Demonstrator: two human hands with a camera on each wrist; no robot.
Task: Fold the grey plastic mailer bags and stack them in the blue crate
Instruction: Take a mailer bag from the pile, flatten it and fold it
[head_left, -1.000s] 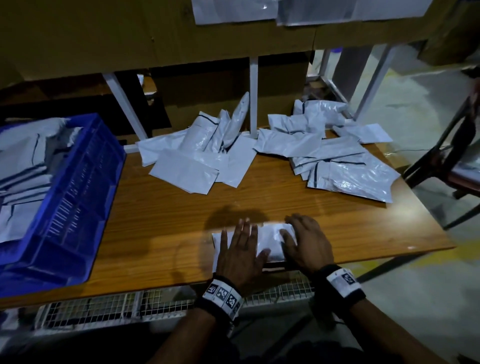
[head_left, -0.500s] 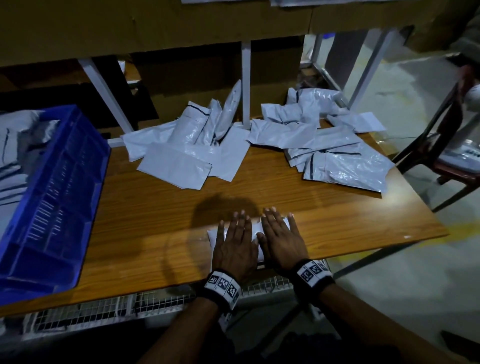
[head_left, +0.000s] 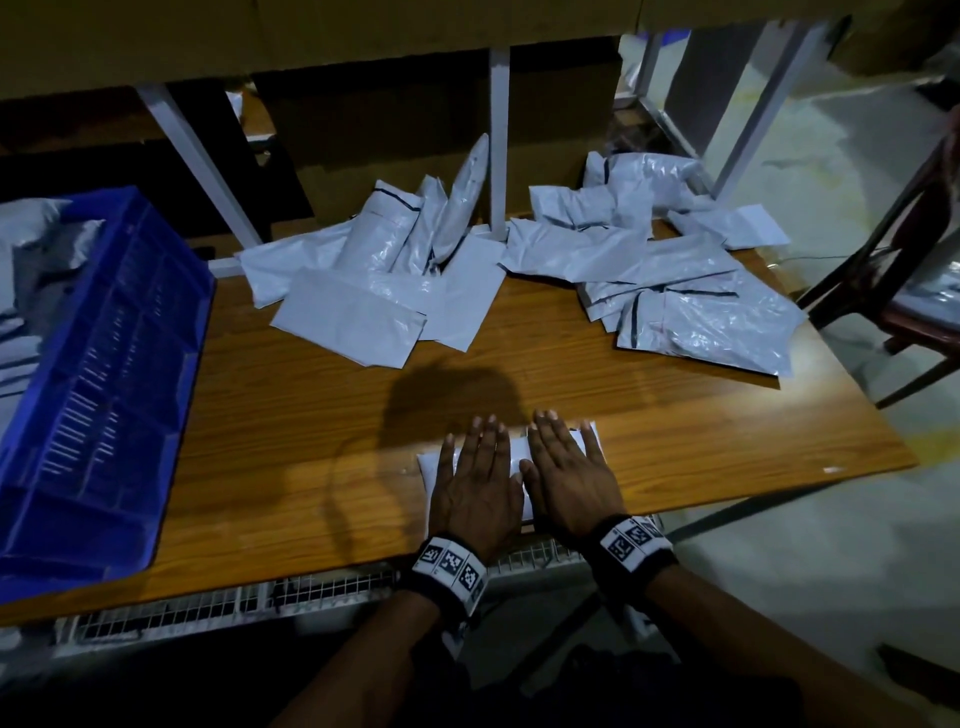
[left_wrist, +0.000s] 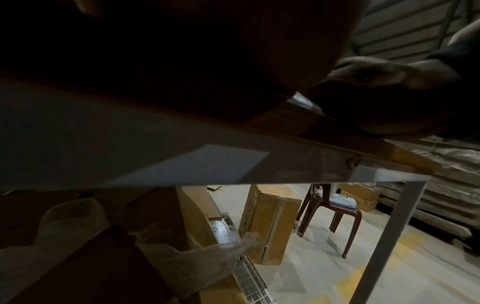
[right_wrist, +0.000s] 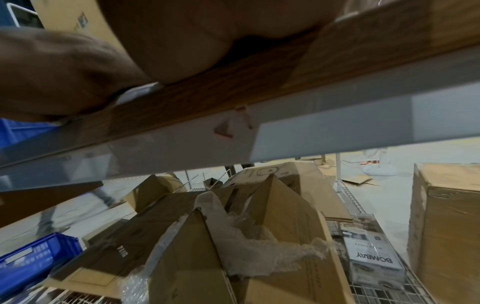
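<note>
Table (head_left: 311, 441): carrying everything; offering a hard wooden top near the front edge for pressing a crease against.
Blue crate (head_left: 104, 364): sitting at the left end of the table, well apart from the hands, already holding grey bags (head_left: 21, 312); waiting as the destination once this fold is set.
Unfolded mailer bags (head_left: 675, 306): lying in two loose heaps along the back of the table, one left of the upright post (head_left: 363, 291) and one right; staying out of reach for now.
Mailer being folded (head_left: 519, 449): lying flat near the front edge, mostly covered by both hands, only slivers showing at its left, right and middle.
Left hand (head_left: 475, 483): pressing down flat on the left part of the mailer, fingers straight and spread, gripping nothing.
Right hand (head_left: 569, 478): pressing flat just beside the left, fingers straight, thumbs nearly meeting over the middle.
Step in hand, as judged: flattening the fold and pushing trapped air out.
Doing it well: sweeping both palms outward from the middle toward the edges, keeping weight even, holding layers aligned so slippery plastic is not creeping or springing open.
Watching for: the near edge overhanging the table front, since the wrist views are showing little but the table's lip.
</note>
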